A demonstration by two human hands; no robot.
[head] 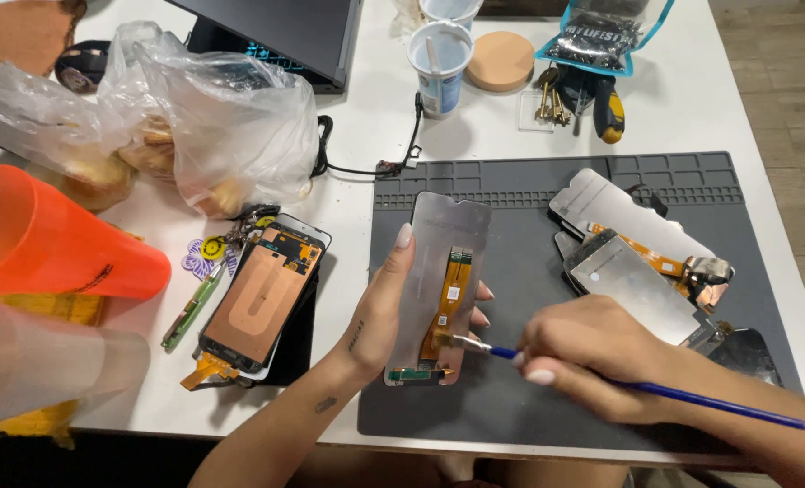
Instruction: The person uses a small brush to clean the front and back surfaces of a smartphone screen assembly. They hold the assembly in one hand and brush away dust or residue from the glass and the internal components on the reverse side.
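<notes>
Gripping a phone screen panel (439,289) upright over the grey mat (511,407), the left hand (380,316) wraps its fingers round the edges, baring the back. The right hand (592,357) pinches a blue brush (655,389), bristles touching the panel's orange flex cable (448,298).

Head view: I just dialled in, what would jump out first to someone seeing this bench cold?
Centre frame, the left hand holds a silver phone screen panel upright over the grey work mat, while the right hand touches a blue-handled brush to its orange flex cable. At far left a bright orange cone catches the eye, with an opened phone beside it on the white table.
</notes>
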